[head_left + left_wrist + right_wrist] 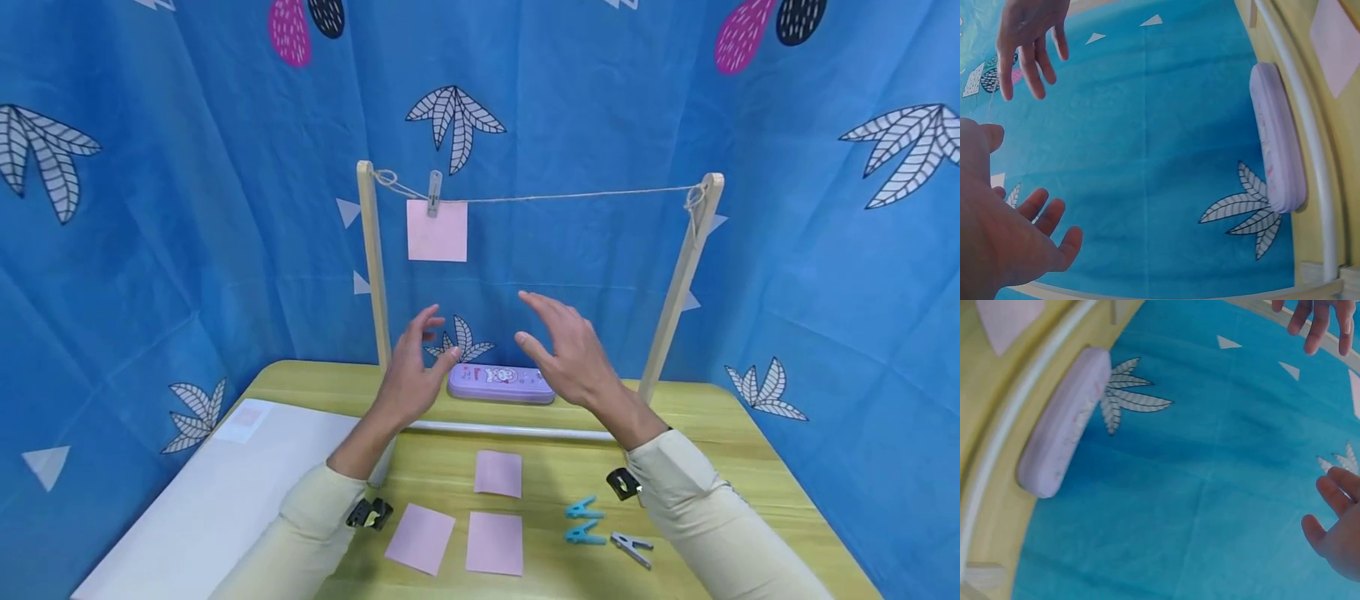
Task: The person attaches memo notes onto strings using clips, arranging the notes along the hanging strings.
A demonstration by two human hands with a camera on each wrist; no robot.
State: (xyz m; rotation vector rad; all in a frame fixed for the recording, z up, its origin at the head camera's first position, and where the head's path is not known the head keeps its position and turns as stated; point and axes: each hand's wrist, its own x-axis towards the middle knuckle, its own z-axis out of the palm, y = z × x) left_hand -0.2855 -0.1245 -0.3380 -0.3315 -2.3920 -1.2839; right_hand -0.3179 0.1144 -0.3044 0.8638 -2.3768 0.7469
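Observation:
Both hands hang in the air above the yellow table (750, 433), empty, fingers spread. My left hand (416, 367) and right hand (566, 346) face each other below a string (570, 197) tied between two wooden posts. A grey clothespin (434, 192) holds one pink paper square (437, 231) on the string near the left post (372, 258). Three more pink squares (498, 473) lie flat on the table in front. Two blue clothespins (583, 521) and a grey clothespin (632, 547) lie by my right sleeve. In the wrist views the left hand (1004, 231) and right hand (1338, 519) show open palms.
A lilac pencil case (501, 384) lies behind the frame's white base bar (517, 431). A white board (202, 500) covers the table's left side. Blue leaf-print cloth (150, 208) surrounds the table on three sides. The right post (678, 283) leans slightly.

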